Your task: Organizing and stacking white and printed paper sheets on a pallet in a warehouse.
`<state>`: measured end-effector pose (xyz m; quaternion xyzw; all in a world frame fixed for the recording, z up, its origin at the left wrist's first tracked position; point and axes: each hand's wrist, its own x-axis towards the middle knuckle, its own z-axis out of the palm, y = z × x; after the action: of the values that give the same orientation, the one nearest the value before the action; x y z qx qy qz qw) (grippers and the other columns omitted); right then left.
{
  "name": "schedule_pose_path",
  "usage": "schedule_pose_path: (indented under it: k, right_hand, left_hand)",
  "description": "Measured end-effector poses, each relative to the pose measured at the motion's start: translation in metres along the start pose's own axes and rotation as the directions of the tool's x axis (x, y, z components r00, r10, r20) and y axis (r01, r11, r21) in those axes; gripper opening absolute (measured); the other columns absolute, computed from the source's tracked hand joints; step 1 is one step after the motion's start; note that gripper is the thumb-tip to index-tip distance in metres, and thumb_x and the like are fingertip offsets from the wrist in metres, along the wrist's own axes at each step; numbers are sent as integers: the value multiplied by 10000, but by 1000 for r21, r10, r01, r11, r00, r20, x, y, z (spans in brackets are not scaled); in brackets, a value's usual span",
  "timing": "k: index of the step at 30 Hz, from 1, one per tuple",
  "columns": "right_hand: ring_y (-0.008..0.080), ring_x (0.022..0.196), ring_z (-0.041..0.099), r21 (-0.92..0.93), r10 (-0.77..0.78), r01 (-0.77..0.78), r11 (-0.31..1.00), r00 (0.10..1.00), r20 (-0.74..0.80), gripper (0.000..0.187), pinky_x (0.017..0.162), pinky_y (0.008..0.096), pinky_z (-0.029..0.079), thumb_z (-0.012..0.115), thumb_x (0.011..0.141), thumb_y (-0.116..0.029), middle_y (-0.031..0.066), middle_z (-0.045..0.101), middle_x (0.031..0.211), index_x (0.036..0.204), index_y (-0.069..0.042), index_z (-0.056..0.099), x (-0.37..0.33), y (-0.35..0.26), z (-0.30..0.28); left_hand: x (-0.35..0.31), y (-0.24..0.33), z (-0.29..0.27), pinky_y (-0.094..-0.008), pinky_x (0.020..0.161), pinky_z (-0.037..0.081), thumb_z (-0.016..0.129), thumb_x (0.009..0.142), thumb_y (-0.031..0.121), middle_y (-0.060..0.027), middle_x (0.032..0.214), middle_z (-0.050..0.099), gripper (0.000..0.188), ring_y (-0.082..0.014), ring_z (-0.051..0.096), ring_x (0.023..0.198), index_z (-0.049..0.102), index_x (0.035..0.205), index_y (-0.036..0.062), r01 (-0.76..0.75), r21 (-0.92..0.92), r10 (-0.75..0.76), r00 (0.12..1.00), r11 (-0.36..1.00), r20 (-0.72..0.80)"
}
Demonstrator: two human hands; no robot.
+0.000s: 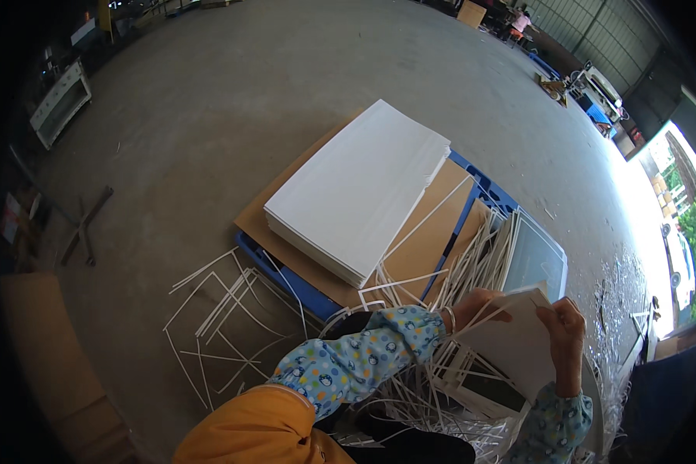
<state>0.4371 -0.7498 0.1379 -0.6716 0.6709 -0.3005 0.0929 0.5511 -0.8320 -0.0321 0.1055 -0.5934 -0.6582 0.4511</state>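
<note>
Low at the right, a white sheet (506,344) is held up on a slant between my two hands. My right hand (563,319) is closed, pinching the sheet near its upper right corner. At the upper left edge, my left hand (478,307) is closed on the sheet, its fingers partly hidden. A thin white strip (479,317) passes by the left fingers, along that edge. Beyond the left arm, a thick stack of white sheets (363,185) lies on brown cardboard (433,209) over a blue pallet (271,267).
A bundle of white strips (475,251) lies beside a pale translucent sheet (535,255) on the pallet's right. Loose strips (224,309) litter the floor at left, and more tangle below my hands. A metal stand (85,228) is at left. Another person (520,23) is far off.
</note>
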Motion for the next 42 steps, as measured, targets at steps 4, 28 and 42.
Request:
schedule_pose_path:
  k: [4,28,42]
  right_hand:
    - [170,572,418,34,98,-100,994,994,50,193,541,297,346,607,714,-51,89,448,629,614,37,467,0,-3,-7]
    - [186,886,488,150,155,-245,958,880,449,209,762,304,445,463,868,-104,70,461,923,997,-13,600,-21,27,-45]
    - [78,601,426,429,307,-439,790,888,343,210,554,218,337,611,752,-184,-2,460,673,634,-39,516,-6,4,-2]
  left_hand:
    - [7,-3,4,-257,659,464,666,724,212,-87,770,601,252,-171,597,710,602,905,49,-154,354,151,988,922,37]
    - [0,-3,9,-332,512,425,658,694,298,-100,617,541,263,-267,564,573,547,733,63,-210,406,207,977,890,50]
    - [-1,-34,-22,-244,584,475,685,726,165,-37,768,615,224,-128,591,677,617,907,53,-198,288,163,976,937,142]
